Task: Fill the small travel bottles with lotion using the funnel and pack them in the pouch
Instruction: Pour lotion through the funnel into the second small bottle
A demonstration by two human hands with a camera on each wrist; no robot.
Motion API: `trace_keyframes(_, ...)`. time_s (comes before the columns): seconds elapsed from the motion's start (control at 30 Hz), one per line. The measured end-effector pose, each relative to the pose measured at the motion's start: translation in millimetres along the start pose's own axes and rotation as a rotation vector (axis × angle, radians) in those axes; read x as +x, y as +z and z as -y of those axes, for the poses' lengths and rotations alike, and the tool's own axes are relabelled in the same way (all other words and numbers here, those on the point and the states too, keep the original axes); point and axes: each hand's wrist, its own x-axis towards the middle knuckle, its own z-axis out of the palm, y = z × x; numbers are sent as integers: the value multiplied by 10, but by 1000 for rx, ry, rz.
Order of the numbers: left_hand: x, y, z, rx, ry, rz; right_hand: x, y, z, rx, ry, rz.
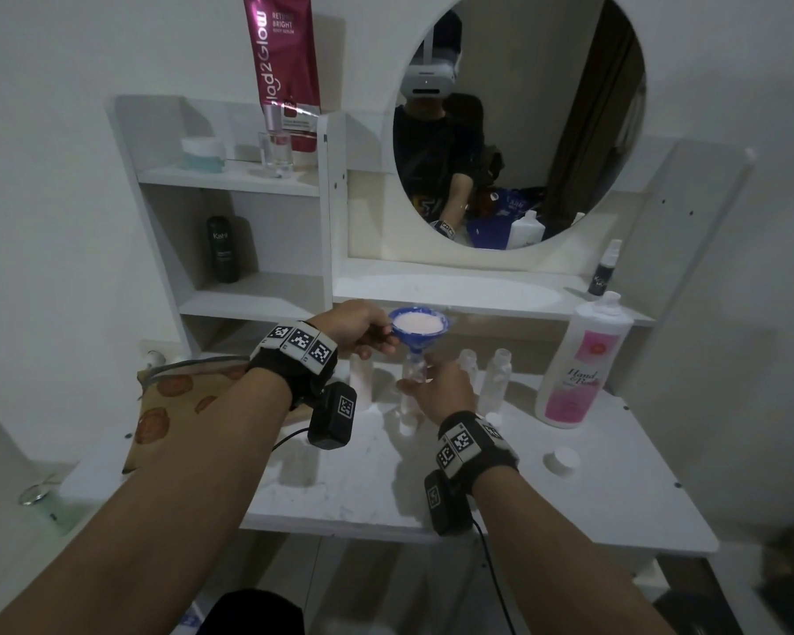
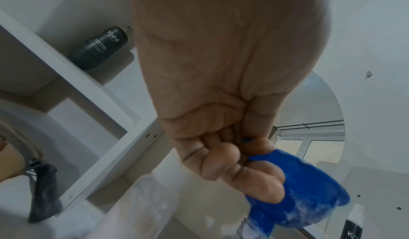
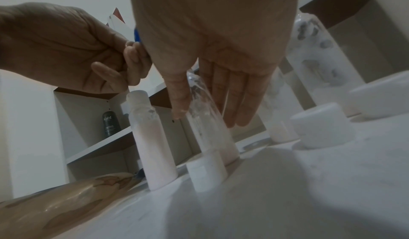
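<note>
Upright on the desk (image 1: 569, 497), the clear travel bottle (image 3: 205, 120) carries the lotion-filled blue funnel (image 1: 420, 330) in its neck. Left hand (image 1: 356, 327) has a pinching grip on the funnel's rim; right hand (image 1: 441, 389) rests straight fingers against the bottle.

bare forearms, each wrist wrapped in a black strap (image 1: 294, 373) topped with white blocks of black square codes, a black camera box (image 1: 333, 419) and thin black cable hanging beneath.
</note>
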Motion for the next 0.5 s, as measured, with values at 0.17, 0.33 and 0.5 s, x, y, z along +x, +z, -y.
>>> trace_keyframes(0.17, -2, -1, 3, 0, 2, 0, -1, 5, 8, -1, 7, 4)
trace_keyframes(0.33, -19, 1, -2, -2, 8, 1, -12, -2, 8, 10, 11, 6)
trace_keyframes(0.5, -29, 11, -12, -6, 7, -4, -21, -1, 7, 7, 3, -5)
